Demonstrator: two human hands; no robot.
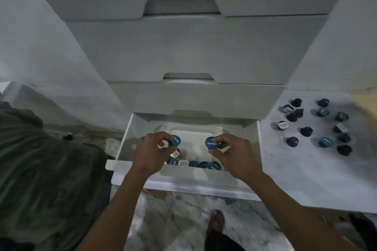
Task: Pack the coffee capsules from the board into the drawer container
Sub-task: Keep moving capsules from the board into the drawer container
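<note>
- My left hand [152, 150] hovered just left of the frame's centre, over the open drawer [257, 149], fingers curled round a blue-lidded capsule [175, 140] pinched at its fingertips.
- My right hand [231, 152] sat just right of centre, at the same height, pinching a second blue capsule [211, 143] with its printed lid turned toward the camera.
- Both held capsules were above the drawer's interior, near each other but apart.
- A row of capsules [194, 164] lay along the drawer's front wall, low in the centre of the frame, mostly blue lids with a white one among them; one more lay just under my left hand.
- The remaining capsules [318, 126] were scattered on the white board [295, 169] at the right of the frame, some upright, some tipped on their sides, well apart from the drawer.
- Closed white drawers [193, 51] stacked up through the upper centre.
- Dark green fabric [40, 159] filled the left edge, and a foot [217, 220] showed on the marbled floor [173, 210] at the bottom centre.
</note>
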